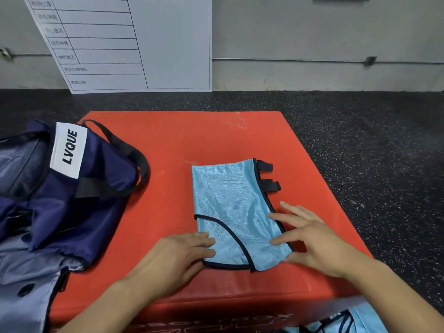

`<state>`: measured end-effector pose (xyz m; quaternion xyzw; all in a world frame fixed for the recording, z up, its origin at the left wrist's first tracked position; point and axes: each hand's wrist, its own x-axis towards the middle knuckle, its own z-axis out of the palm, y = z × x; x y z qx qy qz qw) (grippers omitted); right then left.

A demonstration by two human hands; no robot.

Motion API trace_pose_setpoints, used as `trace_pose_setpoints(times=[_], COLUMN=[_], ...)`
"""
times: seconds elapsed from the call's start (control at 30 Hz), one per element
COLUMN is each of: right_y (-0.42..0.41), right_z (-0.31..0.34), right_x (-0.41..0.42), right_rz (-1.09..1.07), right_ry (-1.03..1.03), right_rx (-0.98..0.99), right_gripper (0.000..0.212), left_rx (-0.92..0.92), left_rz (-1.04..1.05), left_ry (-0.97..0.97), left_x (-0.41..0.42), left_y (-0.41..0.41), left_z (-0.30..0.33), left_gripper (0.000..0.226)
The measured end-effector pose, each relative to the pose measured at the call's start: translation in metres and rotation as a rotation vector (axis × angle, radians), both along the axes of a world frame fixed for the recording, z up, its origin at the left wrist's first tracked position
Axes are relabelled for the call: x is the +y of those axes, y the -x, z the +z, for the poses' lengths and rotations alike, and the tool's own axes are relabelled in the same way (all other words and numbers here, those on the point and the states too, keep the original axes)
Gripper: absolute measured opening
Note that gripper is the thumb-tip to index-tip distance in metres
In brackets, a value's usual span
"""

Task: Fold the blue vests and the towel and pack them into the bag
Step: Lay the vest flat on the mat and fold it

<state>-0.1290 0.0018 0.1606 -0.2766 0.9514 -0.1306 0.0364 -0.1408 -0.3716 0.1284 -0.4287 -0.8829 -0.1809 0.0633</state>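
The red padded box [216, 140] carries a folded light-blue vest [230, 207] between both hands, and a navy bag [79, 188] beyond the left hand.

**Gym corner, red box, grey wall**

You're looking down on a red padded box [182, 140], its top faintly scuffed at twelve o'clock. Around it runs dark speckled rubber floor [360, 131], widest from one to three o'clock. Up at twelve, the grey wall [312, 32] meets the floor, with a thin metal conduit [288, 60] running across it, clipped at two o'clock. At eleven o'clock a white board [168, 44] leans against the wall, ruled into rows with small blurred writing. Light is even and soft.
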Motion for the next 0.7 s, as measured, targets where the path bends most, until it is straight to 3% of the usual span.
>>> trace_pose_setpoints(times=[0.13,0.27,0.37,0.53,0.63,0.7], right_y=[0.004,0.002,-0.004,-0.004,0.009,0.015], right_z=[-0.002,0.007,0.021,0.037,0.04,0.037], right_x=[-0.003,-0.013,-0.022,-0.033,-0.039,-0.043], right_rz=[-0.009,-0.065,-0.038,-0.099,-0.225,-0.357], right_ry=[0.003,0.05,0.072,0.384,0.572,0.719], right_rx=[0.15,-0.014,-0.159,-0.437,-0.474,-0.522], right_gripper=[0.02,0.026,0.031,0.003,0.016,0.011], left_rx=[-0.024,-0.139,-0.308,-0.634,-0.776,-0.852], left_rz=[0.035,0.147,0.123,0.134,0.268,0.417], left_ry=[-0.044,-0.044,-0.064,-0.359,-0.578,-0.663], left_x=[0.001,-0.006,-0.009,-0.01,-0.005,0.0], left_y=[-0.002,-0.005,-0.008,-0.007,0.001,0.009], left_z=[0.004,0.014,0.03,0.038,0.032,0.025], left_gripper=[0.027,0.03,0.017,0.017,0.023,0.025])
